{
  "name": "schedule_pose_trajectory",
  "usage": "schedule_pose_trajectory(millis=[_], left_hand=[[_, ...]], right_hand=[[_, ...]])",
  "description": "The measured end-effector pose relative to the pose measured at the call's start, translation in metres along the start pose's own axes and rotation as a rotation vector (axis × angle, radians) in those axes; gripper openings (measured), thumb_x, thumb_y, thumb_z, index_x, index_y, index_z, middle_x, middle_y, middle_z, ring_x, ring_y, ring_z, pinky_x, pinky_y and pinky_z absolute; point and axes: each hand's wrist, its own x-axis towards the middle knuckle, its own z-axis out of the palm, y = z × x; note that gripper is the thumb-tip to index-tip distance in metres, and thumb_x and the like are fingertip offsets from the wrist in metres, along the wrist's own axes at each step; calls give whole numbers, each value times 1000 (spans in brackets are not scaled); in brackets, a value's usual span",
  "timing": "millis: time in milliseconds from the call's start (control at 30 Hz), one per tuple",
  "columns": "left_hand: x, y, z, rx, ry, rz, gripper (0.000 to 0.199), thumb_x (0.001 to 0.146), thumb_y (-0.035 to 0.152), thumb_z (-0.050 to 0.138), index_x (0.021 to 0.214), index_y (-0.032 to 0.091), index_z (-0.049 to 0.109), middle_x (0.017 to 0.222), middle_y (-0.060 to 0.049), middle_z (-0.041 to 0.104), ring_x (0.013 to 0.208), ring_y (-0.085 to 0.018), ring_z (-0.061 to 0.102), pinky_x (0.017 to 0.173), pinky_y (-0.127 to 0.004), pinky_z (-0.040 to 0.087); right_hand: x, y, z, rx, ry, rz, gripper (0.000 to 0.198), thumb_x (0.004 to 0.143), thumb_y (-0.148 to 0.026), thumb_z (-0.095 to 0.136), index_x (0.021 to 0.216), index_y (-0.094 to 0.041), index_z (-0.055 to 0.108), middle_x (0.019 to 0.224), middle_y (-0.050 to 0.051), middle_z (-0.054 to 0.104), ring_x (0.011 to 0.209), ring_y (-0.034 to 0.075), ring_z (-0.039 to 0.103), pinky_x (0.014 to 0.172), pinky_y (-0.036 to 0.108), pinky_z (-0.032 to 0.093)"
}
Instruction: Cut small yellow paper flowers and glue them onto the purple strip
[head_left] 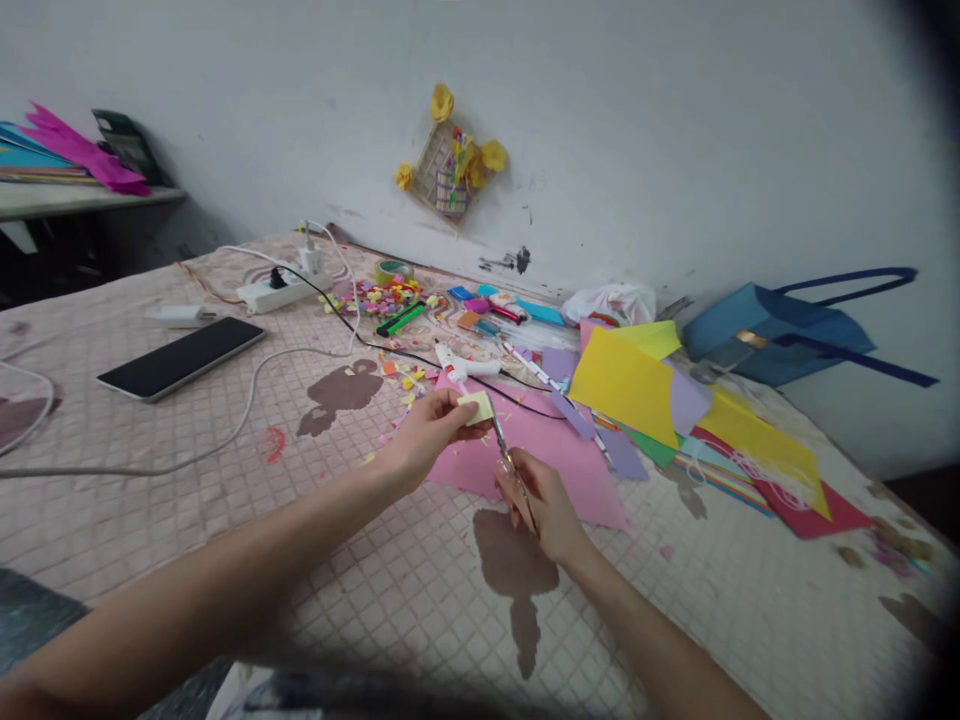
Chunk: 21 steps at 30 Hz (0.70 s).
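Note:
My left hand [435, 430] pinches a small pale-yellow piece of paper [477, 406] between thumb and fingers. In my right hand [541, 497] is a pair of scissors [501, 440], its blades pointing up and away from me at the right edge of the paper. Whether the blades are touching the paper is hard to make out. Beneath both hands lies a pink sheet [559, 440] on the patterned cloth. Just beyond the left hand sits a white glue gun [461, 364].
Paper scraps [386, 297], a green cutter [401, 319] and tape [394, 271] lie at the back. To the left are a tablet [184, 358], cables and a power strip [283, 291]. Coloured sheets [622, 385] and a blue bag [776, 330] are on the right.

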Motion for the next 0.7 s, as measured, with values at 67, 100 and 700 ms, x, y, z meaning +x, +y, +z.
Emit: schedule_pose_trajectory(millis=[67, 100, 700], left_hand=[[0, 0, 0, -2, -2, -2, 19, 72, 22, 64, 72, 14, 47, 73, -3, 64, 70, -14, 65, 74, -30, 49], [0, 1, 0, -2, -3, -3, 19, 73, 22, 64, 72, 14, 47, 73, -3, 64, 70, -14, 65, 74, -30, 49], [0, 2, 1, 0, 3, -4, 18, 72, 23, 65, 73, 13, 49, 75, -4, 65, 70, -14, 65, 74, -30, 50]], right_hand=[[0, 0, 0, 4, 5, 2, 32, 84, -45, 47, 66, -19, 42, 56, -5, 39, 46, 8, 35, 42, 21, 29], [0, 0, 1, 6, 6, 3, 32, 84, -45, 47, 66, -19, 42, 56, -5, 39, 46, 8, 35, 42, 20, 29], [-1, -3, 0, -14, 1, -6, 35, 84, -48, 45, 65, -20, 40, 54, -6, 38, 44, 8, 35, 42, 21, 29]])
